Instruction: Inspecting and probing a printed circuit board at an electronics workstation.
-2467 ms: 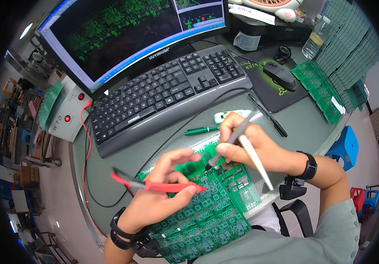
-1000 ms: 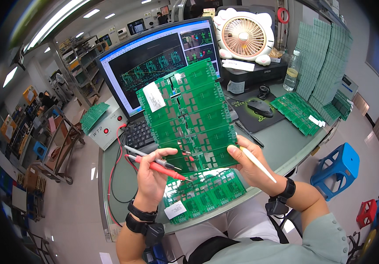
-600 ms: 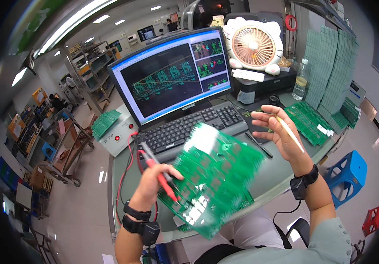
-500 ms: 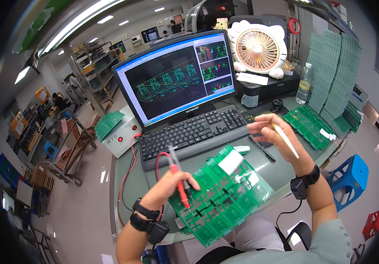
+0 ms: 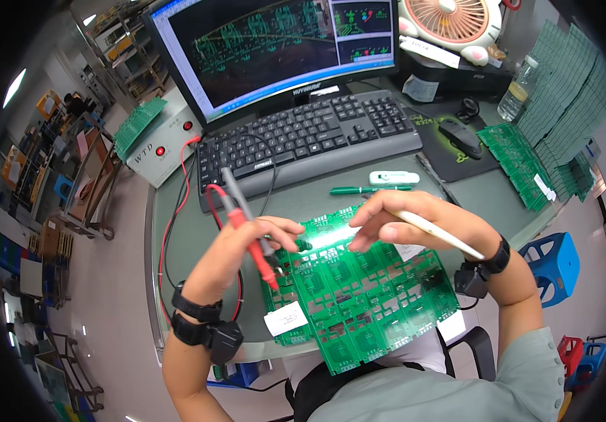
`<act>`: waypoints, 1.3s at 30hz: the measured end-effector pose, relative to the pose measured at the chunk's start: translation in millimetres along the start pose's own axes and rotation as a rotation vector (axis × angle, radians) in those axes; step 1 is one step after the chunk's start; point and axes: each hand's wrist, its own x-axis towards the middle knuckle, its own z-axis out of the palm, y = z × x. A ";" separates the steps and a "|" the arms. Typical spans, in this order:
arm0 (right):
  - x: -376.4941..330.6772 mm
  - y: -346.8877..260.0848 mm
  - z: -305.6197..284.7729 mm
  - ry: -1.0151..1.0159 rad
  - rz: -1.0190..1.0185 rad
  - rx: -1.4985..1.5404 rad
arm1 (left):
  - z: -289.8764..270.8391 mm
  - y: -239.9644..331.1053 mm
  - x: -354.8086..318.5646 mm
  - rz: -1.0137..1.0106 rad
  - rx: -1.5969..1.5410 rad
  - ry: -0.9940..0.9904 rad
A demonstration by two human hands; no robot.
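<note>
My left hand [image 5: 231, 247] is closed round a red test probe [image 5: 258, 254] and a grey test probe [image 5: 238, 193], its fingertips near the upper left corner of a green circuit board panel [image 5: 370, 309]. The panel overlaps another green board [image 5: 285, 287], which carries a white paper slip [image 5: 286, 319], and juts over the desk's near edge. My right hand [image 5: 433, 216] curls over the panel's far edge, with a cream-coloured pen-like stick [image 5: 442, 233] lodged in it. Whether its fingertips touch the panel I cannot tell. Another white slip [image 5: 410, 251] shows beneath the right hand.
Beyond the boards lie a green pen [image 5: 370, 190] and a white marker-like object [image 5: 394, 177]. A keyboard [image 5: 310, 133], monitor [image 5: 268, 49] and mouse [image 5: 461, 137] stand behind. Probe cables run to a grey box [image 5: 162, 144]. Board stacks [image 5: 517, 165] and a bottle [image 5: 517, 91] are at right.
My right hand has come down and left from beside the mouse to the panel's far edge. The panel has turned, uncovering the board beneath. My view has tilted down.
</note>
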 end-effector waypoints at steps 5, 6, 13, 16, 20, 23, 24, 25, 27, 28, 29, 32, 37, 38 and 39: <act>-0.5 -1.1 13.3 -0.061 0.106 0.036 | -26.5 -15.8 -10.3 0.038 -0.155 -0.082; 2.7 0.4 15.8 -0.080 0.081 -0.022 | -27.7 -19.4 -10.5 0.045 -0.144 -0.107; 18.3 12.9 51.7 0.055 0.144 -0.045 | -27.9 -30.2 -18.6 0.004 -0.040 -0.270; 28.6 26.0 67.1 0.090 0.021 -0.130 | -28.9 -31.5 -18.6 0.003 -0.013 -0.294; 34.5 36.2 80.9 0.104 0.168 0.014 | -26.3 -34.9 -19.3 -0.028 0.074 -0.297; 43.3 49.0 83.8 0.126 -0.046 -0.250 | -28.4 -36.3 -19.3 -0.039 0.066 -0.313; 43.8 51.2 85.1 0.126 -0.036 -0.208 | -28.8 -36.6 -19.4 -0.032 0.084 -0.315; 44.3 53.2 86.7 0.144 -0.017 -0.173 | -29.2 -36.7 -19.4 -0.041 0.073 -0.316; 43.3 55.1 88.3 0.164 0.028 -0.134 | -29.6 -36.9 -19.3 -0.033 0.086 -0.321; 42.1 55.1 88.6 0.166 0.055 -0.132 | -29.5 -36.9 -19.4 -0.043 0.076 -0.318; 40.9 55.0 88.6 0.161 0.065 -0.135 | -29.3 -36.9 -19.6 -0.044 0.075 -0.314; 39.9 57.0 88.3 0.162 0.023 -0.298 | -28.3 -37.3 -19.6 -0.037 0.074 -0.306; 41.3 64.7 93.9 0.231 -0.110 -0.366 | -27.0 -36.2 -20.1 -0.041 0.078 -0.295; 41.2 66.0 94.4 0.234 -0.133 -0.375 | -27.1 -36.0 -19.7 -0.036 0.078 -0.295; 40.9 66.9 94.6 0.228 -0.126 -0.380 | -27.0 -35.9 -19.4 -0.019 0.089 -0.292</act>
